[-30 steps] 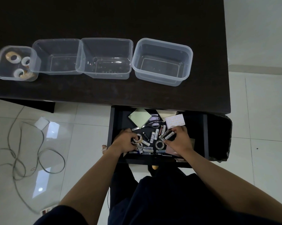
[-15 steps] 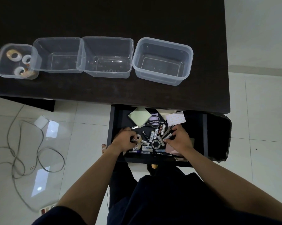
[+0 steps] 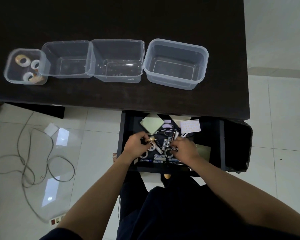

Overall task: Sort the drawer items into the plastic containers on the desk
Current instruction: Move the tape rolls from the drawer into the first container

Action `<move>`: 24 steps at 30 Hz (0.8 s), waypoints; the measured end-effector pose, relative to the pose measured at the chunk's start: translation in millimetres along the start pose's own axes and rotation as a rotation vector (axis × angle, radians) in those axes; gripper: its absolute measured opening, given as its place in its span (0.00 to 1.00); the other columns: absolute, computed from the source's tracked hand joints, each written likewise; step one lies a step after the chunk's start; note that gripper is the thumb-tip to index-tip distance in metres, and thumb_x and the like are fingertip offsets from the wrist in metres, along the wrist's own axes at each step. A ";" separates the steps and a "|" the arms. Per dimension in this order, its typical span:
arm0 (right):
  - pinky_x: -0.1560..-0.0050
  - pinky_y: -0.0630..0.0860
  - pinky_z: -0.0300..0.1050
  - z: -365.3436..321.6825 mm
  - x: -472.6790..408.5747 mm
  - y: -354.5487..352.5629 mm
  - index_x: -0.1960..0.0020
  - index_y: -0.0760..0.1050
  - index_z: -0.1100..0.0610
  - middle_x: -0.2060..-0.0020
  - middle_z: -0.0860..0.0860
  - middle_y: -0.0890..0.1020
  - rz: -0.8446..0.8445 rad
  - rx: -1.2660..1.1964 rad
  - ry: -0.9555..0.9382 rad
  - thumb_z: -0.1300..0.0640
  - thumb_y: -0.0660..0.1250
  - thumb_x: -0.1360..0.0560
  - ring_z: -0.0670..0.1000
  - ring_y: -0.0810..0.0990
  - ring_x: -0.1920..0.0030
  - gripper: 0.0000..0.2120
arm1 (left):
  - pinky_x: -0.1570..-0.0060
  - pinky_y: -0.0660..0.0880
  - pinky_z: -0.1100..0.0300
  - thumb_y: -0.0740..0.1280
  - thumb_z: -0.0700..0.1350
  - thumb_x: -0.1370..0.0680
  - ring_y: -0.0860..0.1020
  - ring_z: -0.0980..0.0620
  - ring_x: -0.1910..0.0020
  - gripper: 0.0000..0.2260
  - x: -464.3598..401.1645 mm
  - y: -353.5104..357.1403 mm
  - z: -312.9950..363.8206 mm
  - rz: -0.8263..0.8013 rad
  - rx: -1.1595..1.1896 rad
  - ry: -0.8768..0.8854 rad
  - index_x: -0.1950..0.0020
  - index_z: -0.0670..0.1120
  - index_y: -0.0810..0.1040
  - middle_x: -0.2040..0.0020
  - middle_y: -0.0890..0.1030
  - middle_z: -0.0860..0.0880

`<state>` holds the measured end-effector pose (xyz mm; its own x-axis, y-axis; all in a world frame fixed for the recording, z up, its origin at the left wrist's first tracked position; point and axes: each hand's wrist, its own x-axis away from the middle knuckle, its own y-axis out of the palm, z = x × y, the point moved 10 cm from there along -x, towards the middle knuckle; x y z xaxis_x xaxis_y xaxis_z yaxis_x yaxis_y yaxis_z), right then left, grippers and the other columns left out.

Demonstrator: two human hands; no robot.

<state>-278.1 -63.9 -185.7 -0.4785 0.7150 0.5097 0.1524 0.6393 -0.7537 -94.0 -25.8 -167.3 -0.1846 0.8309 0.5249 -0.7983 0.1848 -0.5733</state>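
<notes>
Left hand (image 3: 137,144) grip pinches tape roll (image 3: 150,139); right hand (image 3: 183,149) curls over batteries (image 3: 166,142); tape tub (image 3: 24,66) far left on bench (image 3: 145,18).

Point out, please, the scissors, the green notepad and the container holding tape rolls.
scissors (image 3: 168,132), head view, on a dark handle loop.
green notepad (image 3: 152,124), head view, on its top sheet.
container holding tape rolls (image 3: 8,70), head view, on its left wall.

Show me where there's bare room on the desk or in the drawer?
Bare desk lies in front of the four containers. In the drawer the right end is barest; its middle is crowded with batteries, tape and both hands.
</notes>
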 end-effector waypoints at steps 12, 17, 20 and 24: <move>0.49 0.69 0.46 -8.7 -0.5 0.2 0.47 0.81 0.54 0.50 0.55 0.76 0.018 0.038 -0.016 0.54 0.66 0.28 0.58 0.77 0.49 0.11 | 0.55 0.73 0.61 0.72 0.41 0.30 0.79 0.54 0.58 0.04 12.1 -3.0 5.4 -0.003 0.000 0.026 0.56 0.46 0.82 0.59 0.83 0.51; 0.52 0.70 0.46 -7.0 3.9 -11.6 0.52 0.80 0.56 0.53 0.54 0.76 0.102 -0.051 0.005 0.53 0.67 0.28 0.56 0.78 0.52 0.08 | 0.58 0.75 0.57 0.69 0.42 0.28 0.79 0.52 0.59 0.03 10.8 -0.5 7.3 -0.043 -0.099 0.019 0.57 0.50 0.81 0.60 0.82 0.52; 0.55 0.68 0.45 -8.1 6.4 -17.1 0.56 0.78 0.56 0.56 0.54 0.76 0.153 -0.107 0.013 0.54 0.67 0.29 0.57 0.78 0.55 0.06 | 0.62 0.74 0.58 0.66 0.41 0.26 0.79 0.49 0.61 0.05 10.3 5.4 15.4 -0.080 -0.179 0.038 0.56 0.50 0.79 0.60 0.82 0.51; 0.52 0.70 0.46 -12.1 8.9 -17.8 0.56 0.78 0.56 0.57 0.52 0.77 0.164 -0.146 -0.007 0.55 0.67 0.29 0.56 0.78 0.55 0.06 | 0.53 0.77 0.51 0.64 0.42 0.25 0.78 0.47 0.60 0.06 9.1 9.6 19.6 -0.082 -0.250 0.025 0.54 0.52 0.78 0.61 0.80 0.51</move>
<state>-274.6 -65.6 -162.7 -0.4426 0.8111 0.3824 0.3516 0.5493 -0.7581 -114.6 -26.7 -155.7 -0.1082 0.8200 0.5621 -0.6428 0.3736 -0.6688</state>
